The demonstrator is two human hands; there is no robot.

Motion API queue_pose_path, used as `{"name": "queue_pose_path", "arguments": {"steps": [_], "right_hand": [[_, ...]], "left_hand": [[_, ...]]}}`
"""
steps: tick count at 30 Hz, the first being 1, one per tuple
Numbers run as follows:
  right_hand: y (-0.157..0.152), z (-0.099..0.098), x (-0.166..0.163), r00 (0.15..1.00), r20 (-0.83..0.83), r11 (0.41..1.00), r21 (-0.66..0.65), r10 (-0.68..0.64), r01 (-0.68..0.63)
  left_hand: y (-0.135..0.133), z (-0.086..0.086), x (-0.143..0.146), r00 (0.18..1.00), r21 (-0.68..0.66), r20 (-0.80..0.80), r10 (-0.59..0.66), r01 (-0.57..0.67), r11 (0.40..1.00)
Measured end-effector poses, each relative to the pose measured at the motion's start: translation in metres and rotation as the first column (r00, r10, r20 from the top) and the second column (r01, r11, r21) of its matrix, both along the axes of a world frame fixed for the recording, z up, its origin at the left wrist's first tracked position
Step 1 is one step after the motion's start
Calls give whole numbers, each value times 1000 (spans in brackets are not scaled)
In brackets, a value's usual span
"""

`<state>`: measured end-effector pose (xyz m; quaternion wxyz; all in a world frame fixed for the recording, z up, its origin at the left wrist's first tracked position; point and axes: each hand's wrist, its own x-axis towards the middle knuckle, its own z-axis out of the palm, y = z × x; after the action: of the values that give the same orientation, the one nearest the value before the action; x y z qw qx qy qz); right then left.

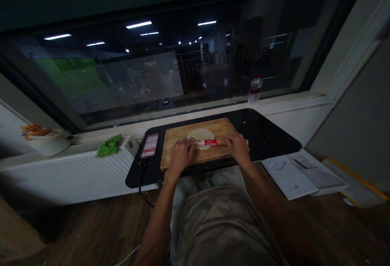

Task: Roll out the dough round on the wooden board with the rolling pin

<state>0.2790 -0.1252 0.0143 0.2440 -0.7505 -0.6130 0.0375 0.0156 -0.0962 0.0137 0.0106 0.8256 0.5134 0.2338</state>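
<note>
A flat round of pale dough lies on a wooden board that rests on a small black table. Across the dough's near edge lies a rolling pin wrapped in red and white. My left hand presses on the pin's left end with fingers stretched flat. The pin's right end is under my right hand, fingers likewise laid over it. Both forearms reach forward over my lap.
A plastic water bottle stands on the window sill behind the table. A small blurred card or device lies left of the board. A green cloth and a white bowl sit on the radiator. Papers lie on the floor at right.
</note>
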Motion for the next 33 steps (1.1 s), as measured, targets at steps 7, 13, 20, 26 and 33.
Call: {"name": "queue_pose_path", "arguments": {"steps": [7,13,20,26,33], "right_hand": [[-10,-31,4,996,-58,965,256,67,-50],[-9,-51,5,993,-41,867,493,107,-73],[-17,-68,-2,996,5,728,682,85,-66],[-22,-79,-3,998,-21,699,714,64,-30],[-21,-70,0,1000,6,809,588,-18,11]], "left_hand": [[-2,-1,1,998,54,65,-6,3,999],[-2,-4,2,996,88,89,-26,18,996],[0,-7,4,994,38,113,-13,9,999],[3,-5,14,991,42,133,-18,13,999],[6,-11,31,990,88,126,-62,51,995]]}}
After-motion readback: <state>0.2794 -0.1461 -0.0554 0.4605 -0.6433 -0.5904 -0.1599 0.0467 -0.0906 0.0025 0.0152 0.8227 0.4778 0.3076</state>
